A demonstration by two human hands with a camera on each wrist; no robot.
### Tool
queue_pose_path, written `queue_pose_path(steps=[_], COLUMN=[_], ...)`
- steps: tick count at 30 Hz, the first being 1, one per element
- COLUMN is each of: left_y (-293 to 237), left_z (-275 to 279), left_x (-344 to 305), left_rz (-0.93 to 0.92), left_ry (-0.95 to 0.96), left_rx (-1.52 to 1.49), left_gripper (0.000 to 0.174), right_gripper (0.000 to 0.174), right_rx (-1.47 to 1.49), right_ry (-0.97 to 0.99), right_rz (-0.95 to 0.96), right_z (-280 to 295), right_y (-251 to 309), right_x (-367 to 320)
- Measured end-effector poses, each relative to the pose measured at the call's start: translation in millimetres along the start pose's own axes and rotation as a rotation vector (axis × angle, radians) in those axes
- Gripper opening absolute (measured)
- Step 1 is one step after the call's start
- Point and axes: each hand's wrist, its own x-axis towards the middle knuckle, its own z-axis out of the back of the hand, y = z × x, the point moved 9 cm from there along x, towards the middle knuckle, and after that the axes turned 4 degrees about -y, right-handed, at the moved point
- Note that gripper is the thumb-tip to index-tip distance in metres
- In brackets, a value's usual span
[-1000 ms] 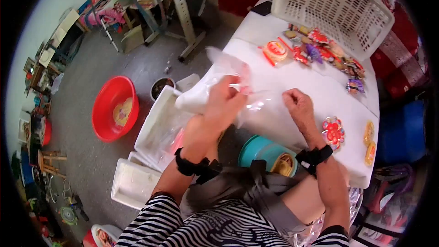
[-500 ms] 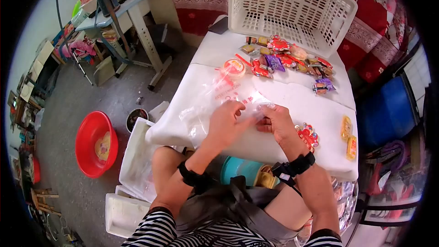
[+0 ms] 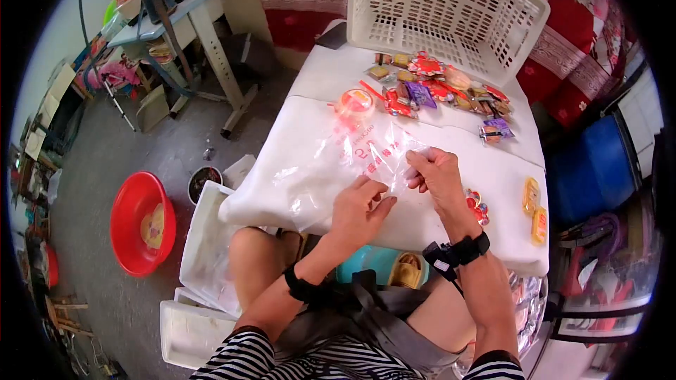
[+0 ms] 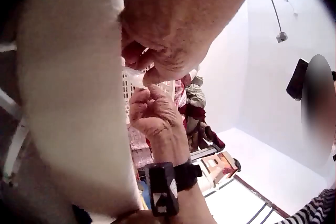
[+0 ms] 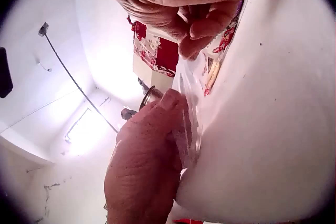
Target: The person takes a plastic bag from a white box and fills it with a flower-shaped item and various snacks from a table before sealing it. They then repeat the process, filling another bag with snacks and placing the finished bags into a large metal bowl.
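Note:
A clear plastic bag (image 3: 317, 176) with red print lies spread on the white table (image 3: 493, 169). My right hand (image 3: 438, 176) pinches its near right corner between thumb and fingers. My left hand (image 3: 359, 211) holds the bag's near edge, thumb and fingertips together. In the right wrist view the thin bag (image 5: 184, 92) stretches between both hands. The far end of the bag overlaps a round packet (image 3: 357, 102) with red ends. Beside my right wrist, a red flower-shaped item (image 3: 477, 205) is partly covered.
Wrapped snacks (image 3: 422, 91) lie in a row before a white slatted basket (image 3: 451, 14) on its side. Two yellow packets (image 3: 530, 197) are at the right edge. Below are a teal bucket (image 3: 366, 264), white foam boxes (image 3: 197, 327) and a red basin (image 3: 116, 225).
The bag has come from the table's left side and now lies flatter across it. My right hand, empty earlier, has taken its corner. My left hand has moved down toward the near edge.

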Motion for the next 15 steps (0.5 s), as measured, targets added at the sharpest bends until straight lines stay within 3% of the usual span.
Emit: queue_pose_path(steps=[1, 5, 7, 13, 15], left_y=[4.7, 8.4, -0.9, -5.2, -6.5], left_z=[-1.7, -1.5, 5.9, 15.2, 33.8], left_x=[0.6, 2.2, 3.2, 6.7, 13.4], left_rz=[0.079, 0.116, -0.037, -0.058, -0.075], left_ry=[0.044, 0.063, -0.051, -0.12, -0.227], left_rx=[-0.089, -0.098, -0.024, 0.171, 0.209], left_gripper=[0.013, 0.016, 0.015, 0.012, 0.012], right_gripper=[0.025, 0.032, 0.033, 0.033, 0.029], right_rx=[0.0, -0.003, -0.035, -0.032, -0.138], right_ry=[-0.011, 0.016, 0.006, 0.055, 0.22], right_rz=[0.0, -0.003, -0.006, -0.041, 0.025], right_z=[1.6, -0.4, 0.0, -2.0, -12.5], right_y=[1.9, 3.5, 2.8, 0.7, 3.8], right_x=[-1.1, -1.5, -1.6, -4.8, -7.1])
